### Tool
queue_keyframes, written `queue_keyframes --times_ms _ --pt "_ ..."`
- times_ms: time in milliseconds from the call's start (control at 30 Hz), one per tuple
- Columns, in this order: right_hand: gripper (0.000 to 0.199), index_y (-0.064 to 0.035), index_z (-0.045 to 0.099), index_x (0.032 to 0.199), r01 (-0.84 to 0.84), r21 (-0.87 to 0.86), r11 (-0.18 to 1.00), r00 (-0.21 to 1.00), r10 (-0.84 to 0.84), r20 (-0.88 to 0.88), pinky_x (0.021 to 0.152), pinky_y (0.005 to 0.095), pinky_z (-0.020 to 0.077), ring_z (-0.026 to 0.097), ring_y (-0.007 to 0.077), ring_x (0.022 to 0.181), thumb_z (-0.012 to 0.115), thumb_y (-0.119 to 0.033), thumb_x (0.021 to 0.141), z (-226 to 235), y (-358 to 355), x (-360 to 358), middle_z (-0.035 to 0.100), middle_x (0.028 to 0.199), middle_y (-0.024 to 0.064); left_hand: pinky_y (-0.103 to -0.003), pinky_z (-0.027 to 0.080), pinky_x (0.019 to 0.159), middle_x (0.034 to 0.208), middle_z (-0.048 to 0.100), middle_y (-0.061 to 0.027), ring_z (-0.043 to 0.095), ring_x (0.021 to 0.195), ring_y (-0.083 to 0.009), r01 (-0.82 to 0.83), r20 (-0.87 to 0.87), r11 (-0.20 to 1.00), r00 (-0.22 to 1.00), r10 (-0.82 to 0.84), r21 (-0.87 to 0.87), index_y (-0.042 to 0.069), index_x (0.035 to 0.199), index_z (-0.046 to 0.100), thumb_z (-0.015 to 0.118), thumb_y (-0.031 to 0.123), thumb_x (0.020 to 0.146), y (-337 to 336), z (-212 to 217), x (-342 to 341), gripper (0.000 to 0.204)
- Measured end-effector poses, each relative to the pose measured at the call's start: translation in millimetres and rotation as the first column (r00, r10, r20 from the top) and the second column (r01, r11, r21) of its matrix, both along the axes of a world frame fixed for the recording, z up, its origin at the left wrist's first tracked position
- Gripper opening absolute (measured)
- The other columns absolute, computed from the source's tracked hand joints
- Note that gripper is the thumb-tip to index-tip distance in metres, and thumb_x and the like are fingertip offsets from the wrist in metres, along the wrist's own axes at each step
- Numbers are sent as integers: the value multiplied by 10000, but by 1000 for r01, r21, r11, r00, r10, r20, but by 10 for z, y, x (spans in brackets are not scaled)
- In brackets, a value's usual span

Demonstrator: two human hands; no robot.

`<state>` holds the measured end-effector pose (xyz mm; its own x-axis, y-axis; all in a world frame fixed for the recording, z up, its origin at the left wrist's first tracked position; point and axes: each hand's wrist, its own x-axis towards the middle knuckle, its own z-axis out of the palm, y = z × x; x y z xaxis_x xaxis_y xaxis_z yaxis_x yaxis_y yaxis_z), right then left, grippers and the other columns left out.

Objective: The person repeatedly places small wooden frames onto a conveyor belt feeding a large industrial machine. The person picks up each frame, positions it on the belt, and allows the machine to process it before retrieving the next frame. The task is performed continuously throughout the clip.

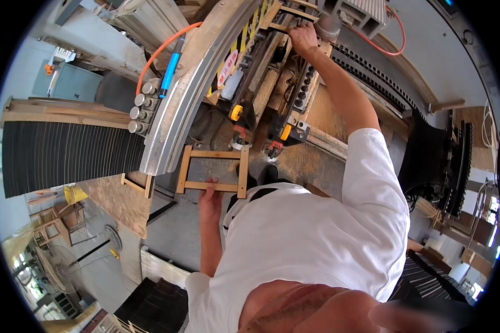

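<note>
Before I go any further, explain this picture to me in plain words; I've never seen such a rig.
There is no robot here: a person works with two bare hands. The one picture comes from a wide fisheye camera on their head, looking down, so straight edges bend. The left hand holds a wooden frame by the rail nearest the body. The right hand reaches up to a second wooden frame at the machine; its exact grip is unclear. Sawdust lies scattered below.
</note>
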<state>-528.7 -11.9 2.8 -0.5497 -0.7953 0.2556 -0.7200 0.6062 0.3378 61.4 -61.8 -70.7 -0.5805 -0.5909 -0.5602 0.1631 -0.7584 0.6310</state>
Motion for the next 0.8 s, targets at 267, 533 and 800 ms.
queue_keyframes --times_ms 267,533,800 --pt "224 -119 606 1031 59 45 997 997 -62 55 831 395 382 621 246 914 588 -69 813 27 -153 -487 684 858 96 -336 417 880 1094 617 15 551 1023 -136 -145 115 989 983 146 -21 112 1133 578 705 244 848 -45 -337 271 339" --pt "237 -69 539 1052 -32 -45 998 998 30 -48 816 428 394 621 286 892 546 -67 816 -21 -135 -507 673 771 133 -308 478 701 1058 634 -45 590 888 -153 -270 217 962 937 273 -40 55 1132 572 649 200 890 -111 -744 472 292" --pt "200 -84 574 1043 -42 -1 999 998 42 -39 796 450 416 643 300 833 523 -79 850 -55 -171 -604 681 806 126 -302 483 573 925 616 -52 574 734 -161 -367 410 919 823 393 -146 45 1037 585 649 151 878 -194 -1018 847 202"
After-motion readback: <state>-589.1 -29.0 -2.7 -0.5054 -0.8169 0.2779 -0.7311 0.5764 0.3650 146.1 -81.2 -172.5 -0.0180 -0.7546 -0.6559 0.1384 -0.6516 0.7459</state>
